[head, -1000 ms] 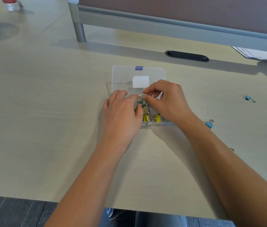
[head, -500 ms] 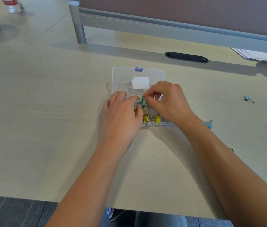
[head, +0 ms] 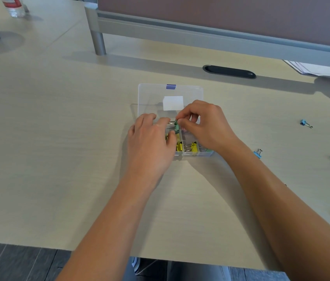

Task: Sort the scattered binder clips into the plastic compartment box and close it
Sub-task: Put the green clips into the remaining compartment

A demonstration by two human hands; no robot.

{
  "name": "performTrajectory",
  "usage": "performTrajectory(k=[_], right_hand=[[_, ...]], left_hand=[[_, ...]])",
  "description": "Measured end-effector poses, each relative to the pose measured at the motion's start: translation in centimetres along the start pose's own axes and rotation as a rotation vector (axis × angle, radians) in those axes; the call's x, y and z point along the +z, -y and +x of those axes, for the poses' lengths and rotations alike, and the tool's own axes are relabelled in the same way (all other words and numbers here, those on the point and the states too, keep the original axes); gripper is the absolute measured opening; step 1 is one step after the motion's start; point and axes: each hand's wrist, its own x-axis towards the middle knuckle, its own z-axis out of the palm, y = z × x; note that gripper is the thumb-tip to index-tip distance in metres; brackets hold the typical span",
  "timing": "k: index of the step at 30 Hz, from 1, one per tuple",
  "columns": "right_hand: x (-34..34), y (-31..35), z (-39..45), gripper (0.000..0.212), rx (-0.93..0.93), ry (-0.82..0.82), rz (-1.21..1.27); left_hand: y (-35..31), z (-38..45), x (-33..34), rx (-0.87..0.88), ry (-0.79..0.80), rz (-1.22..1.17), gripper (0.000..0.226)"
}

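A clear plastic compartment box (head: 198,154) sits at the table's middle, its lid (head: 170,92) lying open behind it with a white label and a purple latch. Yellow binder clips (head: 194,147) lie in the front compartments. Above the box's middle, my right hand (head: 204,126) pinches a green binder clip (head: 176,126) between thumb and forefinger. My left hand (head: 150,142) covers the box's left half, and its fingertips touch the clip's wire handles. Several blue clips (head: 306,123) lie scattered on the table at the right.
A black cable grommet (head: 229,71) is set into the table behind the box. A grey divider frame with a post (head: 98,40) runs along the back. Papers (head: 318,68) lie at the far right, a bottle (head: 14,6) at the far left.
The green clip has come up a little between my hands and shows more clearly. My right fingers have shifted on it; the left hand has barely moved.
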Motion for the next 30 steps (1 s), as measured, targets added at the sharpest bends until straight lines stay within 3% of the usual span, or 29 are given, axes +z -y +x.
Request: performTrajectory(k=[9, 20, 25, 30], right_hand=[[0.0, 0.3, 0.0, 0.015, 0.053, -0.039, 0.055], [-0.4, 1.0, -0.5, 0.022, 0.003, 0.032, -0.11], [-2.7, 1.0, -2.0, 0.019, 0.131, -0.141, 0.102], [-6.8, -0.7, -7.1, 0.018, 0.309, -0.261, 0.161]], left_hand=[[-0.1, -0.1, 0.0, -0.001, 0.009, 0.017, 0.037], [-0.2, -0.2, 0.1, 0.027, -0.016, 0.071, 0.035], [-0.5, 0.1, -0.3, 0.042, -0.112, 0.041, 0.031], [-4.2, -0.5, -0.1, 0.189, -0.129, -0.06, 0.028]])
